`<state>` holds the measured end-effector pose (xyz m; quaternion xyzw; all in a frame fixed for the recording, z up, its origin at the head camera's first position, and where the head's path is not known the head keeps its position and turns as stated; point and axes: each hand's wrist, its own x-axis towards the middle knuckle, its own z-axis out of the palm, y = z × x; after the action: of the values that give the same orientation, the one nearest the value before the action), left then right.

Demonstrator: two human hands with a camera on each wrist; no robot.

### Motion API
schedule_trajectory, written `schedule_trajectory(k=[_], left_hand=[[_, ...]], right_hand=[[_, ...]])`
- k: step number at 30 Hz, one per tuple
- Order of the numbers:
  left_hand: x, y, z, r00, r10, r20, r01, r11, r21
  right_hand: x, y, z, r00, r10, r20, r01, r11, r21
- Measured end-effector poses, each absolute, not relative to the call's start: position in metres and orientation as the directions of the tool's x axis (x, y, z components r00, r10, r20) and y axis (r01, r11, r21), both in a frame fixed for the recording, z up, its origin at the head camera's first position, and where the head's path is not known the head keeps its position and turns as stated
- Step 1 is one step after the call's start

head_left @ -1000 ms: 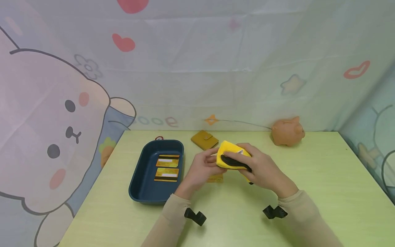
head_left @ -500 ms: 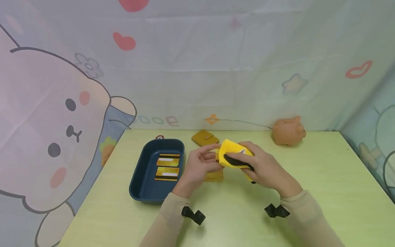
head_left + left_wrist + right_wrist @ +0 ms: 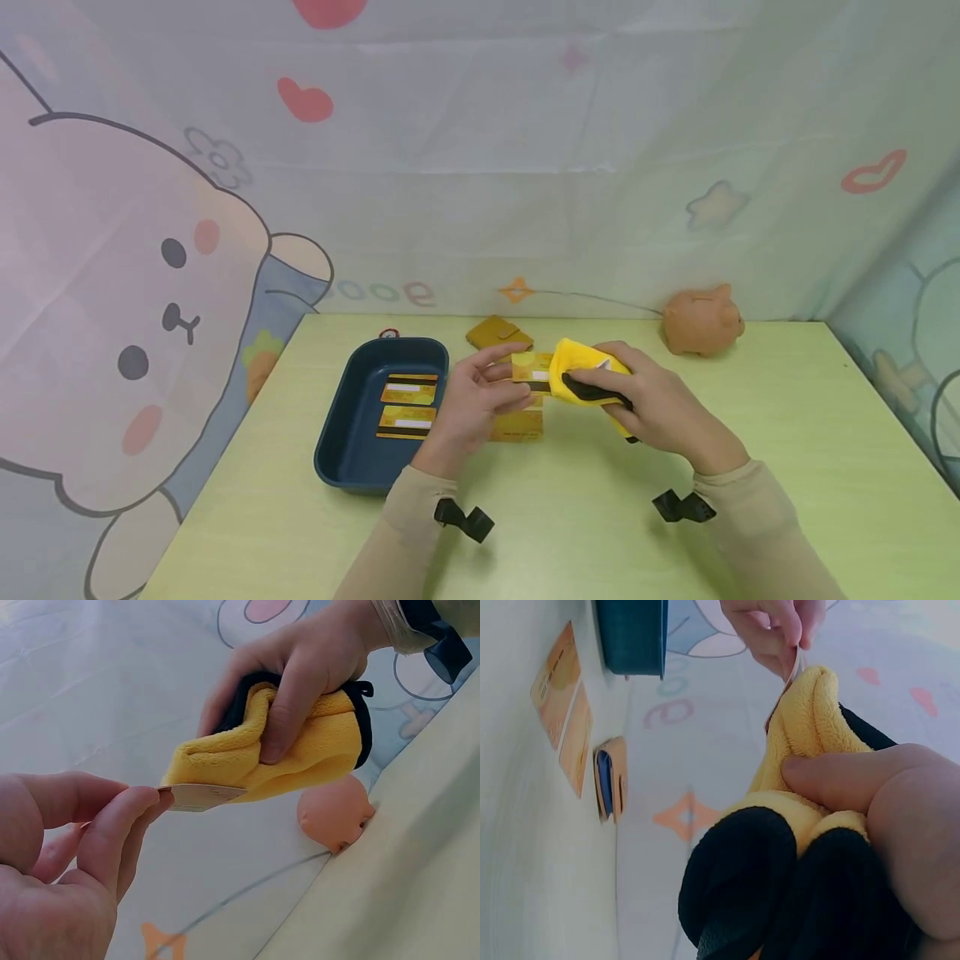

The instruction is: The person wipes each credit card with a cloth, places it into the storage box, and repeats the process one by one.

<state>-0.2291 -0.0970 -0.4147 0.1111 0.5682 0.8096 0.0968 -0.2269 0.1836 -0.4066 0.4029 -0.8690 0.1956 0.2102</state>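
Observation:
Over the middle of the table my left hand (image 3: 468,404) pinches one end of a yellow bank card (image 3: 531,368) between thumb and fingers. My right hand (image 3: 660,408) grips a folded yellow cleaning cloth (image 3: 573,371) with black edging, its thumb pressing into the folds. The cloth overlaps the card's far end, and the left wrist view shows the card (image 3: 201,796) right against the cloth's lower side. Beneath the hands, two more cards lie side by side on the table, a nearer card (image 3: 557,684) and another card (image 3: 576,742), partly hidden by the left hand in the head view.
A dark blue tray (image 3: 341,454) at the left holds an upper card (image 3: 408,389) and a lower card (image 3: 406,422). A mustard wallet (image 3: 497,332) lies behind the hands. An orange piggy bank (image 3: 702,320) stands at the back right, near the patterned curtain (image 3: 480,208).
My right hand has drawn the cloth rightward, away from the left hand. The card, earlier covered by the cloth, now shows between the hands. My left hand has shifted slightly left.

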Motion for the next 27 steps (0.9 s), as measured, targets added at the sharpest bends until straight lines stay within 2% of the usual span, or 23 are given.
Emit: schedule_trajectory(k=[11, 19, 27], left_hand=[[-0.233, -0.103, -0.416, -0.967, 0.243, 0.074, -0.021, -0.368, 0.930], [-0.234, -0.108, -0.414, -0.976, 0.193, 0.103, 0.059, -0.222, 0.973], [-0.235, -0.119, -0.411, -0.982, 0.160, 0.103, 0.082, -0.135, 0.988]], right_hand=[[-0.231, 0.194, -0.409, -0.611, -0.607, 0.509, -0.754, 0.641, -0.141], [-0.233, 0.204, -0.410, -0.637, -0.582, 0.505, -0.732, 0.662, -0.160], [-0.234, 0.207, -0.409, -0.646, -0.574, 0.504, -0.727, 0.664, -0.176]])
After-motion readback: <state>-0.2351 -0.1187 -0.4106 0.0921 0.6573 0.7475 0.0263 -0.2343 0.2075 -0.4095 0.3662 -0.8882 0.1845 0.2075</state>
